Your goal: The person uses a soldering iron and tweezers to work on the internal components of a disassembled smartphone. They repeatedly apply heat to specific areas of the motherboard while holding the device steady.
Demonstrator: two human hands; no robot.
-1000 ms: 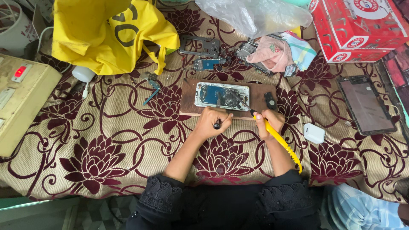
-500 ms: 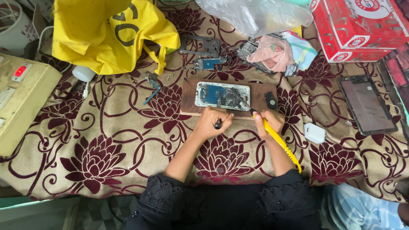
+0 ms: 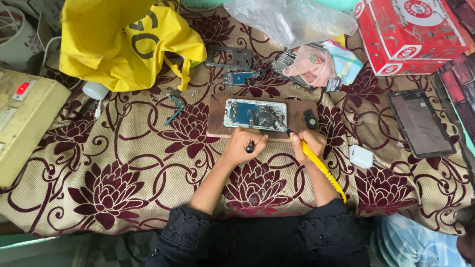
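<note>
Closest to me I see black lace-edged sleeves (image 3: 198,230) at the bottom of the view, with both forearms reaching up over the floral cloth (image 3: 123,173) that covers the counter. My left hand (image 3: 242,147) is curled shut around a small dark tool (image 3: 250,146), resting on the cloth just below the wooden board (image 3: 217,121). My right hand (image 3: 308,143) is closed on a yellow-handled screwdriver (image 3: 321,168), its handle running back along my wrist and its thin shaft slanting up onto the opened phone (image 3: 255,113). That phone lies flat on the board, back off, blue circuit parts showing, just above both hands. A small black part (image 3: 310,119) sits on the board's right end. To the right of my right hand lies a white charger block (image 3: 360,156), and farther right a dark phone screen panel (image 3: 419,123). Off to the left stands a beige box with a red light (image 3: 24,123). Beyond the board lie a grey phone frame (image 3: 230,58) and a crumpled cloth (image 3: 319,66). Farthest away are a yellow bag (image 3: 123,42), a clear plastic bag (image 3: 289,20) and a red carton (image 3: 410,34).
</note>
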